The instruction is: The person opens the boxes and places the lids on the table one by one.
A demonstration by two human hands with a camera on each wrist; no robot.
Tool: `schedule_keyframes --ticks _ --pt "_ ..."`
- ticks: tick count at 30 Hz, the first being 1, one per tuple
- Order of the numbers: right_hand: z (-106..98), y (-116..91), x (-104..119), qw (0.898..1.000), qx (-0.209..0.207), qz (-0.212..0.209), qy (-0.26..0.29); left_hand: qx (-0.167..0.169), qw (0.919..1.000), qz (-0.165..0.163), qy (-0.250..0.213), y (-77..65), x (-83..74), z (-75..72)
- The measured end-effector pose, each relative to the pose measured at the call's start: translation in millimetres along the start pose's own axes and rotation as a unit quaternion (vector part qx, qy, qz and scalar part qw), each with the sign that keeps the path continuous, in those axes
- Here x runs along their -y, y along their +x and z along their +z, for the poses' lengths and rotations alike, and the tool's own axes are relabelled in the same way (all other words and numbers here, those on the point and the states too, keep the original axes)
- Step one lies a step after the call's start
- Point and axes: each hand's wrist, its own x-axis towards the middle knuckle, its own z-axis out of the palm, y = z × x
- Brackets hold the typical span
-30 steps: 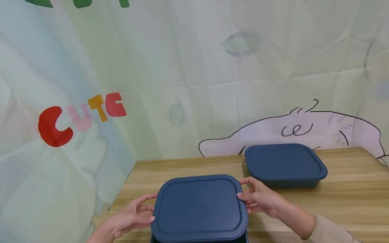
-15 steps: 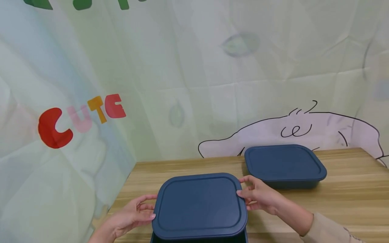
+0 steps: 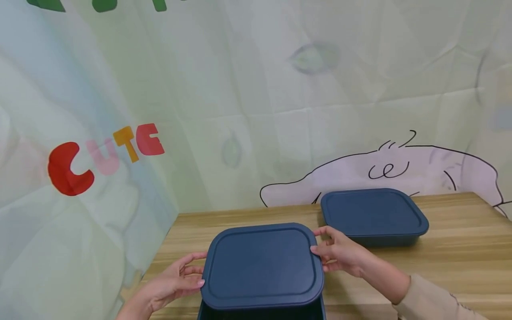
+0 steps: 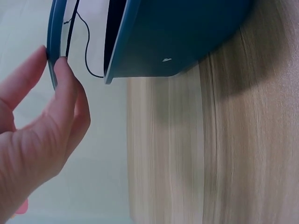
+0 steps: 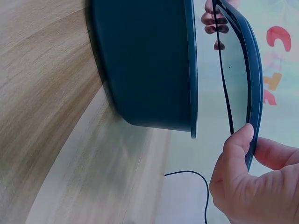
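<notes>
A dark blue lid (image 3: 262,266) with rounded corners and a groove running inside its rim is held above the open box (image 5: 145,65) — a gap shows between the two in both wrist views. The left hand (image 3: 176,282), above the left side of the open box, pinches the lid's edge with thumb on top and fingers bent beneath, parted only by the thickness of the rim. The right hand (image 3: 346,255) does the same above the right side of the open box, its thumb on the upper face and its fingers curled under. The open box itself, also dark blue, stands on the wood-grain table (image 3: 460,275); the head view shows just its near part under the lid. Beyond the open box and to its right sits a second box (image 3: 374,215), covered with a matching lid. Behind the open box hangs a pale printed cloth (image 3: 240,178) — coloured letters (image 3: 72,171) on it spell CUTE.
</notes>
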Motion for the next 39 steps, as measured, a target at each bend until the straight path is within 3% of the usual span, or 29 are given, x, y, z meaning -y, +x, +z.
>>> schedule_keyframes --ticks 9,21,28,39 --pt "0.9 2.6 6.6 1.000 -0.005 0.002 -0.004 0.019 0.9997 0.002 -0.013 0.5 1.3 -3.2" --pt "1.7 7.8 9.4 1.000 -0.024 0.007 -0.014 0.018 0.9995 0.005 -0.026 1.9 0.9 -5.8" --pt "-1.2 8.3 7.4 1.000 -0.010 0.005 0.002 0.024 0.9992 0.013 -0.029 2.8 0.2 -5.4" --pt "-4.6 7.3 6.1 0.999 0.015 0.002 0.033 -0.013 0.9998 -0.011 -0.004 3.1 -1.8 -4.1"
